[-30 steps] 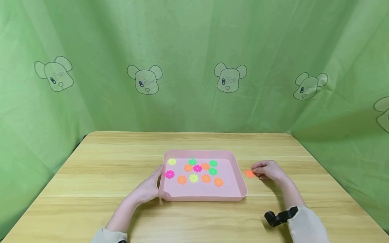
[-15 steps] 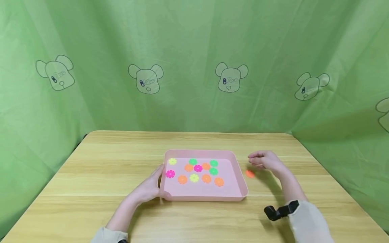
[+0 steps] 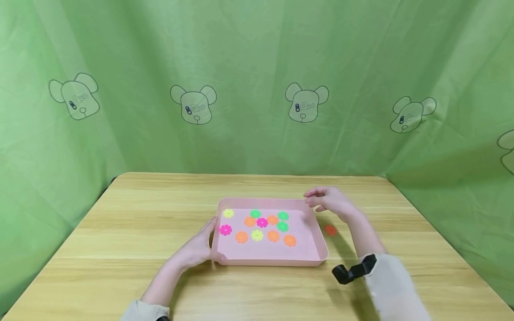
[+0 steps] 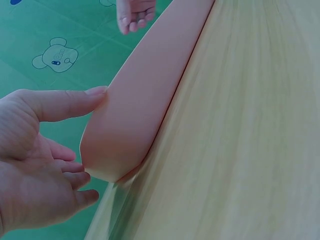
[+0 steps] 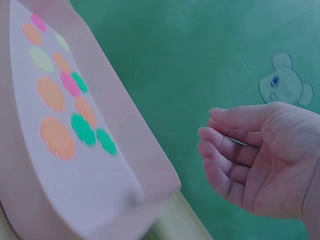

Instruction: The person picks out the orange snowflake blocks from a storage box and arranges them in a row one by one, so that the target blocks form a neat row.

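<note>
A shallow pink tray (image 3: pixel 301 249) stands on the table, several notched plastic discs lying flat inside, among them a yellow disc (image 3: pixel 257 235), a magenta disc (image 3: pixel 226 230) and a green disc (image 3: pixel 283 226). My left hand (image 3: pixel 194 249) holds the tray's left end, thumb at the near corner and fingers along the left side; its thumb also shows against the pink wall (image 4: pixel 145 95) in the left wrist view. Over the tray's back right corner hovers my right hand (image 3: pixel 331 200), fingers loosely bent with nothing between them (image 5: pixel 270 160). One orange disc (image 3: pixel 331 230) lies outside the tray, just right of it.
The wooden table (image 3: pixel 160 196) reaches out on all sides of the tray. A green curtain (image 3: pixel 249 147) printed with bear heads hangs behind and beside it. A black strap-on device (image 3: pixel 353 270) sits on my right wrist.
My right hand has left the orange disc, which stays on the table, and has moved up and left to the tray's back right corner. The left hand keeps its place.
</note>
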`<state>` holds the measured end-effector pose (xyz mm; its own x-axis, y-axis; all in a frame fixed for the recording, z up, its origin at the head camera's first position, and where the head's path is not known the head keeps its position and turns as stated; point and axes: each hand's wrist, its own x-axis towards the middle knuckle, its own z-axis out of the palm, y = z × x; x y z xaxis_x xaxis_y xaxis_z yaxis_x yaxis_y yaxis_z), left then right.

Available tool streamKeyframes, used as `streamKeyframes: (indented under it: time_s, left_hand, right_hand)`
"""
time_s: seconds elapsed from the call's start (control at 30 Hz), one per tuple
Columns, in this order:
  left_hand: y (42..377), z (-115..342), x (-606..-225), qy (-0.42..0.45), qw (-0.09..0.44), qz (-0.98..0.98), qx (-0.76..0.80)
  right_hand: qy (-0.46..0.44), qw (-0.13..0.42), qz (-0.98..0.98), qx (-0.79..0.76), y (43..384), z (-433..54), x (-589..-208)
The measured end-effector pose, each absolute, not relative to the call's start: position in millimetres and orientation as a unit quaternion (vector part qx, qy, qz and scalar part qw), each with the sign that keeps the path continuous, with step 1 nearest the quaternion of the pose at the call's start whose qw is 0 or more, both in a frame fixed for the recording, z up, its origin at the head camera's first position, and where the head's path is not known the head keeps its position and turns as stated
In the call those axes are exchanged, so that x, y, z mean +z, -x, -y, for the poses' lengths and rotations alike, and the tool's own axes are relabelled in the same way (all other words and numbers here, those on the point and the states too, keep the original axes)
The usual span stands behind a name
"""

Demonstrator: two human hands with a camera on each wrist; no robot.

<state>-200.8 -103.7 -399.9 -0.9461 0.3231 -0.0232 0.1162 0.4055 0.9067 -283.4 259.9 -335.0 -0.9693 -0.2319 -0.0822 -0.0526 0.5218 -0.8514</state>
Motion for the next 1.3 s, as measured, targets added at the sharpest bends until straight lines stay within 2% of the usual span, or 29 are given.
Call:
streamKeyframes:
  time_s: [0.33,0.73,0.97,1.17,1.3]
  left_hand:
    - [200,103,-399,-0.132,0.097,-0.829,0.534]
    - [201,102,-399,-0.132,0.098,-0.832,0.529]
    - [202,103,-400,-0.135,0.095,-0.834,0.526]
    - [203,104,-400,-0.14,0.098,-0.833,0.526]
    - [203,104,-400,-0.139,0.098,-0.834,0.525]
  right_hand:
    - [0.086,0.123,-0.863,-0.483,299,-206,-334]
    - [0.125,0.17,-0.862,-0.462,314,-157,-356]
    - [0.03,0.186,-0.853,-0.487,308,-146,-371]
    - [0.163,0.18,-0.865,-0.44,320,-136,-381]
    - [0.178,0.188,-0.872,-0.415,325,-134,-388]
